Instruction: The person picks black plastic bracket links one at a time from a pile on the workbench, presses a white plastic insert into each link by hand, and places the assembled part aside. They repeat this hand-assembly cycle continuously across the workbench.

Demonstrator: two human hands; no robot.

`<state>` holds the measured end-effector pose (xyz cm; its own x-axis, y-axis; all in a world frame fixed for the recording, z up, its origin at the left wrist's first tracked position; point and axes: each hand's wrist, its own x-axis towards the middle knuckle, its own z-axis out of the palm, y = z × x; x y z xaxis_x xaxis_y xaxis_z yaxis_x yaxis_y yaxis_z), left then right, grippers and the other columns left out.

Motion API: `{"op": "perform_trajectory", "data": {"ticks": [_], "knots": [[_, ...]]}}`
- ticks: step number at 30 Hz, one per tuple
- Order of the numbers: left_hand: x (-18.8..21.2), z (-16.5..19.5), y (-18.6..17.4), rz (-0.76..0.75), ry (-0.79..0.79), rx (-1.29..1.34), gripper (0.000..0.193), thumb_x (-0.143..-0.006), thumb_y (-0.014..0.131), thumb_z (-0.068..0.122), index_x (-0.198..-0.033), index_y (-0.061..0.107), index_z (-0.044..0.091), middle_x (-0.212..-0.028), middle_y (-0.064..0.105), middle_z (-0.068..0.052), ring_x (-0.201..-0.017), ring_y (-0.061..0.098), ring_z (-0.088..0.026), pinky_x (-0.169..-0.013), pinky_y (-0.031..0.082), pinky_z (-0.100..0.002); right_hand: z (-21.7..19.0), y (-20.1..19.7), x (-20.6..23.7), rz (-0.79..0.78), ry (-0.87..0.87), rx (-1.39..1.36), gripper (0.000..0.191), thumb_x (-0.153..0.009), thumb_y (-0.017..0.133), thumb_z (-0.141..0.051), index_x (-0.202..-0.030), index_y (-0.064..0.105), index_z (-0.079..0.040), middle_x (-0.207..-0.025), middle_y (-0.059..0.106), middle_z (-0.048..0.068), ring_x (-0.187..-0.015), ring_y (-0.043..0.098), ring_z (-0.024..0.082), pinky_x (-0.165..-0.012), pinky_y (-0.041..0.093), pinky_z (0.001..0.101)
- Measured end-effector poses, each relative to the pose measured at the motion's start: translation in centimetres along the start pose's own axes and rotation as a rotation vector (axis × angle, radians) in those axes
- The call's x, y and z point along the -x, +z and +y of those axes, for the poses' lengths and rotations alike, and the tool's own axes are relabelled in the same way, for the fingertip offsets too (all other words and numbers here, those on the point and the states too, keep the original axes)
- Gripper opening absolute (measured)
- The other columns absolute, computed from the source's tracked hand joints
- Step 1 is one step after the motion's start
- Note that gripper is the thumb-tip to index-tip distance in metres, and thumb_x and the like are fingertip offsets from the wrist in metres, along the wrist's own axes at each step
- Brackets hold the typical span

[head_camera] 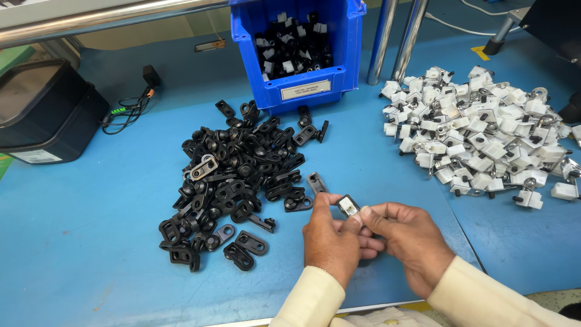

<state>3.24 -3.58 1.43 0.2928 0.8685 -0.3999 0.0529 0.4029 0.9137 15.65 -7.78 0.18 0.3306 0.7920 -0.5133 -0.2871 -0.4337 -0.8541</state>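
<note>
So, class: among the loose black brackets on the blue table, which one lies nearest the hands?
The single black bracket lying apart from the pile's right edge, just above the left hand; the others sit farther left in the black heap.

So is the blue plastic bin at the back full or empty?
Partly full: the blue plastic bin holds black-and-white parts below its rim.

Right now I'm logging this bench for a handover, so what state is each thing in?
Left hand: grip closed on the small black and white part.
Right hand: pinching the same part from the other side.
Black parts: loose heap on the blue table.
White parts: loose heap, right side.
Blue bin: upright, open, part filled with black and white pieces.
Black box: left edge, contents cannot be told.
</note>
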Motion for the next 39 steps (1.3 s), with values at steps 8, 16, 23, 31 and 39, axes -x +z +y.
{"op": "perform_trajectory", "data": {"ticks": [8, 16, 23, 31, 39], "knots": [[-0.4, -0.5, 0.7, 0.107, 0.012, 0.028, 0.037, -0.093, 0.061, -0.001, -0.126, 0.048, 0.009, -0.077, 0.074, -0.013, -0.056, 0.074, -0.021, -0.046, 0.060, -0.031, 0.3, 0.2, -0.5, 0.006, -0.011, -0.059, 0.035, -0.099, 0.062, -0.030, -0.095, 0.072, 0.004, -0.078, 0.068, 0.007, -0.067, 0.060, 0.015, -0.068, 0.052, 0.0294], [-1.0, -1.0, 1.2, 0.140, 0.071, 0.009, 0.035, -0.093, 0.063, -0.001, -0.124, 0.047, 0.006, -0.078, 0.073, -0.012, -0.059, 0.076, -0.020, -0.047, 0.063, -0.031, 0.7, 0.4, -1.8, 0.093, -0.100, 0.052, 0.026, -0.095, 0.066, -0.019, -0.092, 0.073, 0.006, -0.076, 0.069, 0.009, -0.065, 0.060, 0.016, -0.062, 0.050, 0.0299], [-1.5, -1.0, 0.6, -0.005, -0.115, 0.130, 0.040, -0.095, 0.058, -0.002, -0.128, 0.038, 0.008, -0.087, 0.069, -0.017, -0.064, 0.075, -0.028, -0.054, 0.065, -0.037, -0.1, -0.6, -3.3, 0.008, -0.072, 0.182, 0.032, -0.099, 0.058, -0.027, -0.090, 0.067, 0.002, -0.076, 0.068, 0.011, -0.064, 0.062, 0.019, -0.063, 0.054, 0.0339], [-1.6, -0.4, -0.3, 0.024, -0.104, 0.247, 0.039, -0.098, 0.055, 0.003, -0.131, 0.034, 0.007, -0.096, 0.069, -0.021, -0.072, 0.077, -0.030, -0.060, 0.067, -0.038, -0.6, -1.2, -3.4, -0.143, -0.086, 0.193, 0.030, -0.095, 0.065, -0.030, -0.096, 0.072, -0.001, -0.084, 0.073, 0.008, -0.074, 0.067, 0.015, -0.070, 0.058, 0.0336], [-1.4, 1.5, -2.1, -0.095, -0.184, -0.027, 0.040, -0.094, 0.067, 0.020, -0.129, 0.050, 0.010, -0.103, 0.071, -0.012, -0.084, 0.075, -0.021, -0.069, 0.065, -0.034, -3.0, -2.9, -4.1, -0.147, -0.203, 0.614, 0.029, -0.091, 0.074, -0.029, -0.089, 0.078, -0.001, -0.075, 0.074, 0.008, -0.065, 0.068, 0.015, -0.064, 0.058, 0.0298]]}}
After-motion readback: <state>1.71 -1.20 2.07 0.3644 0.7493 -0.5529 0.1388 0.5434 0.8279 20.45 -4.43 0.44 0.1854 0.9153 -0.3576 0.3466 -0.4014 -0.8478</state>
